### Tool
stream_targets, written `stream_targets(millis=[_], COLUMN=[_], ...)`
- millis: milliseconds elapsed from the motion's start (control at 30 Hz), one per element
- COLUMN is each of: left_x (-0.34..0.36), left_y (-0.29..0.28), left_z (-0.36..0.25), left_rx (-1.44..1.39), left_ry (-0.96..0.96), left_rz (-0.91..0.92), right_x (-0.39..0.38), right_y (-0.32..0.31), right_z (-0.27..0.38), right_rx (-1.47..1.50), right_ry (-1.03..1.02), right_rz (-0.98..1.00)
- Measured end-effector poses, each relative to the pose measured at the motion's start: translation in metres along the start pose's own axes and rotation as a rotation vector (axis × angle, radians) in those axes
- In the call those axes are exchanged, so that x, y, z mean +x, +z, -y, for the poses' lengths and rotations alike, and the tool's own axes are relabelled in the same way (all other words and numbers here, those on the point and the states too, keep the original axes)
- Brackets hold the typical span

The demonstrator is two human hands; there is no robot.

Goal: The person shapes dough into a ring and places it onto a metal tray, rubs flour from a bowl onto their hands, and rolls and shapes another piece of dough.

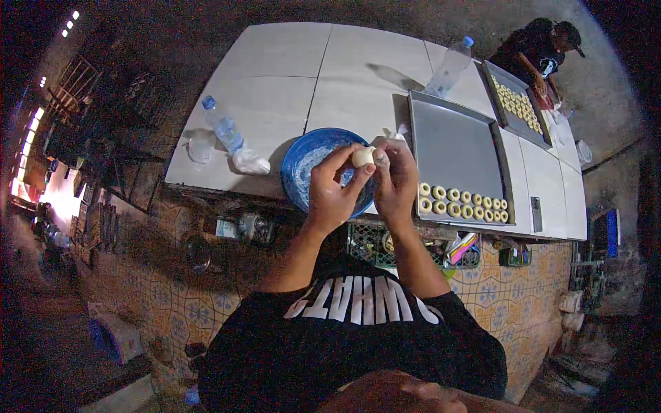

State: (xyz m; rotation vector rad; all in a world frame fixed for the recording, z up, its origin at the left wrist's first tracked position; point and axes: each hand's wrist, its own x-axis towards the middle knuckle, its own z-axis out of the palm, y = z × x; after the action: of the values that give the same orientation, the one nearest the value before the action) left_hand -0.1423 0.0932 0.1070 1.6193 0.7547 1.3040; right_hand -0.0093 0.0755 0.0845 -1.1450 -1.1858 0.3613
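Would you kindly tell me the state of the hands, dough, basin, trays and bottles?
Left hand: closed on dough piece
Right hand: closed on it too
Dough piece: held raised
Blue basin: white powder inside
Nearer tray: partly filled, two rows of dough rings
Farther tray: holds several rows
Left bottle: capped
Right bottle: capped

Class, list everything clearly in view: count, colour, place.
Table: one, white, ahead
Bowl: one, blue, table's near edge
Dough: one piece, cream, over bowl
Trays: two, grey, table's right
Dough rings: many, pale yellow, in trays
Bottles: two, clear, table's left and right
Phone: one, dark, beside nearer tray
Crate: at least one, dark, below table
Co-worker: one, in black, upper right
Floor: one, orange, below
Shirt: one, black, lower centre
Left hand: one, bare, on dough
Right hand: one, bare, on dough
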Motion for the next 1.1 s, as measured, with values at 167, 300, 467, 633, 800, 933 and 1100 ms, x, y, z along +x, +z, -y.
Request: stream_targets(millis=[167,300,467,633,800,933,1100], left_x=[0.004,0.015,0.018,0.016,-0.001,-0.001,-0.004], left_y=[-0.010,-0.031,-0.067,-0.064,-0.081,-0.066,-0.070], left_z=[0.020,0.055,0.141,0.177,0.193,0.203,0.214], left_rx=[-0.161,-0.303,-0.584,0.231,0.902,0.837,0.905], left_ry=[-0.214,-0.355,-0.613,-0.485,-0.336,-0.183,-0.129], left_rz=[-0.052,-0.061,-0.152,0.152,0.445,0.413,0.464], right_x=[-0.001,0.001,0.005,-0.004,-0.013,-0.021,-0.036], right_y=[-0.004,-0.005,-0.002,0.025,0.073,0.062,0.067], right_z=[0.001,0.001,-0.064,-0.186,-0.186,-0.238,-0.227], right_rx=[0.109,-0.099,-0.333,-0.479,-0.621,-0.697,-0.647], right_ry=[0.207,-0.022,0.169,0.102,0.104,0.009,0.043], right_rz=[0.113,0.229,0.565,0.815,1.184,1.142,1.006])
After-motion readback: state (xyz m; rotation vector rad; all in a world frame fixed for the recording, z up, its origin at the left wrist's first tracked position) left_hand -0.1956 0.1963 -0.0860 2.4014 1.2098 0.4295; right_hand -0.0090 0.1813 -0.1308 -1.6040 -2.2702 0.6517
